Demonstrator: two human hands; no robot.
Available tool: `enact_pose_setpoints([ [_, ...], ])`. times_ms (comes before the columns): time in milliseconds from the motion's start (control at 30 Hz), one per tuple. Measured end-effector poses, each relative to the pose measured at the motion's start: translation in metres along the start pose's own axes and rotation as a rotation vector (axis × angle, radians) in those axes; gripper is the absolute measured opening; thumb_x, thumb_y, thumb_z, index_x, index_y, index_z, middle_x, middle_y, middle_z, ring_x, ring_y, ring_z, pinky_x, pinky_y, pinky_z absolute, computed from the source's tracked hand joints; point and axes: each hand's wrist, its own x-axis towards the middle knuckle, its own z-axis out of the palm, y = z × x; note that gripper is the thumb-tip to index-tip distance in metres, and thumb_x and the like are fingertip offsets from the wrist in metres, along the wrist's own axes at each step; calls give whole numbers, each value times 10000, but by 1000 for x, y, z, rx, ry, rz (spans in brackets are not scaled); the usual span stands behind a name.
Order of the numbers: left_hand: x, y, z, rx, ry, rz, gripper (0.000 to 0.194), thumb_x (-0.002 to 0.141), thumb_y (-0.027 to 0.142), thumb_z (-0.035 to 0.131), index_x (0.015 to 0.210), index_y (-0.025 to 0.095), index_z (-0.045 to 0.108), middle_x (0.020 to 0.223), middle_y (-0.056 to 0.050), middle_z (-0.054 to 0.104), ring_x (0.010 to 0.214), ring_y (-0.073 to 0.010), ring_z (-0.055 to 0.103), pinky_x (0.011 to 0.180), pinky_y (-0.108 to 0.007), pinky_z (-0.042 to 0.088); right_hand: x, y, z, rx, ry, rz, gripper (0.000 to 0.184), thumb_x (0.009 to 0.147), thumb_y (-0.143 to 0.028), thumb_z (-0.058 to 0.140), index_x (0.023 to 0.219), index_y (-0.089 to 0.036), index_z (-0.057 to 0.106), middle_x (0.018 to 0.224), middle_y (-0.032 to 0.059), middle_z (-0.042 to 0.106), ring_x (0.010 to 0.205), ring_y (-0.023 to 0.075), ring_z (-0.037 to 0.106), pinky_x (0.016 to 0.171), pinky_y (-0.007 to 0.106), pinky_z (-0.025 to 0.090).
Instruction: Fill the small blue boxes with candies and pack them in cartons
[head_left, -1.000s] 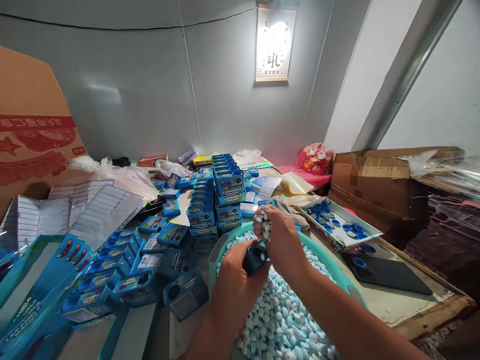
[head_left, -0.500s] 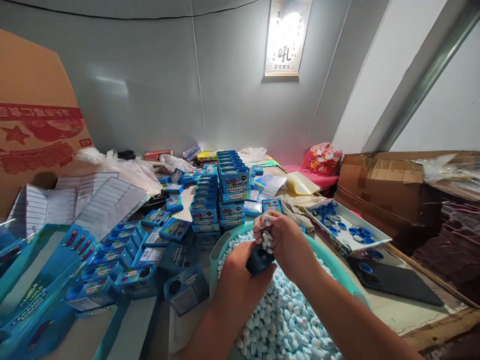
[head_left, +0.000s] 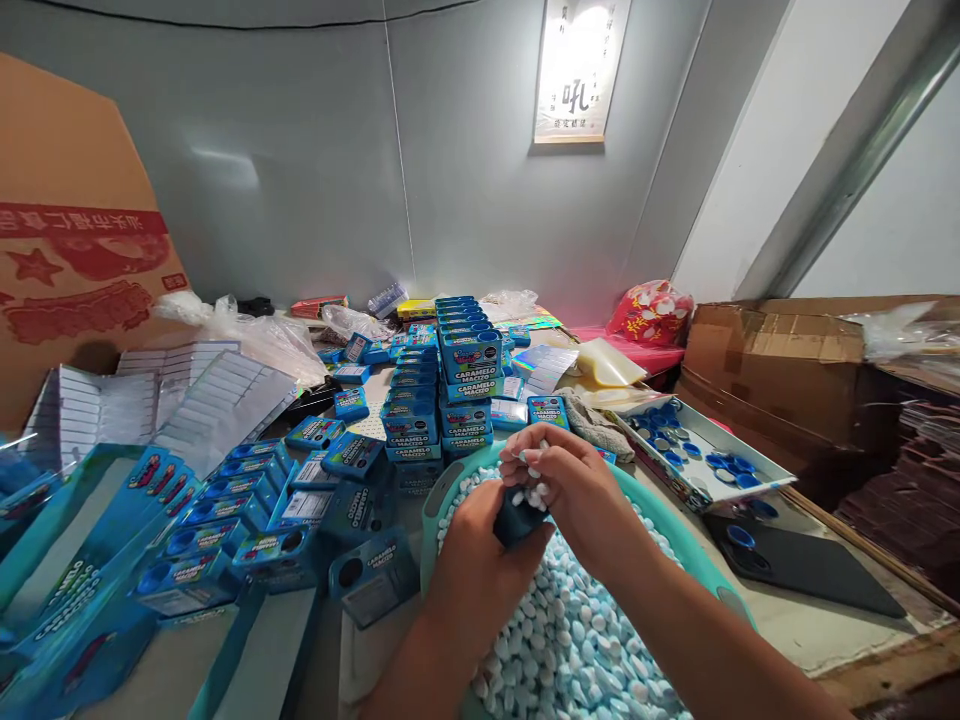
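Observation:
Wrapped round a small blue candy box (head_left: 517,520), my left hand (head_left: 480,540) holds it over the turquoise basin (head_left: 435,515). My right hand (head_left: 559,465) is closed on several white and pale blue candies (head_left: 534,494) right above the box's top. Some of these candies sit at the opening. Below both hands, the basin is heaped with loose candies (head_left: 592,630) of the same kind. A single blue box (head_left: 375,578) with a round dark hole leans beside the basin on the left.
Stacked blue boxes (head_left: 469,365) rise behind the basin. More boxes (head_left: 225,510) and printed display trays (head_left: 90,570) crowd the left. At right are a tray of blue caps (head_left: 705,470) and a dark flat tablet-like object (head_left: 817,575). Large cardboard boxes (head_left: 772,370) stand beyond.
My right hand has tipped lower over the box, and the candies in its fingers have shifted down to the opening. My left hand keeps the box in nearly the same place.

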Motion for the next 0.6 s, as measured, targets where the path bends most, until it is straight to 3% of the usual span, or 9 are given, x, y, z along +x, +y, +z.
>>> enact_pose_setpoints([
  [300, 0, 0, 1, -2, -9, -27, 280, 873, 246, 709, 1151, 229, 675, 1115, -57, 702, 1026, -251, 636, 890, -370, 489, 1, 1, 0, 19, 40, 28, 112, 668, -289, 744, 733, -210, 698, 787, 12, 662, 766, 175, 580, 743, 308, 449],
  [500, -2, 2, 2, -21, -33, -29, 304, 904, 236, 666, 1207, 238, 644, 1174, -52, 680, 1102, -245, 617, 965, -377, 476, 3, 2, 0, 58, -47, -35, 314, 771, -441, 749, 606, -199, 635, 722, 23, 633, 724, 172, 568, 717, 307, 455],
  [600, -3, 2, 3, -17, -32, -42, 343, 927, 241, 636, 1269, 254, 613, 1240, -55, 662, 1159, -255, 604, 989, -385, 471, 1, 2, -2, 43, -114, -41, 376, 834, -542, 730, 695, -195, 689, 784, 45, 681, 792, 198, 623, 796, 339, 495],
])
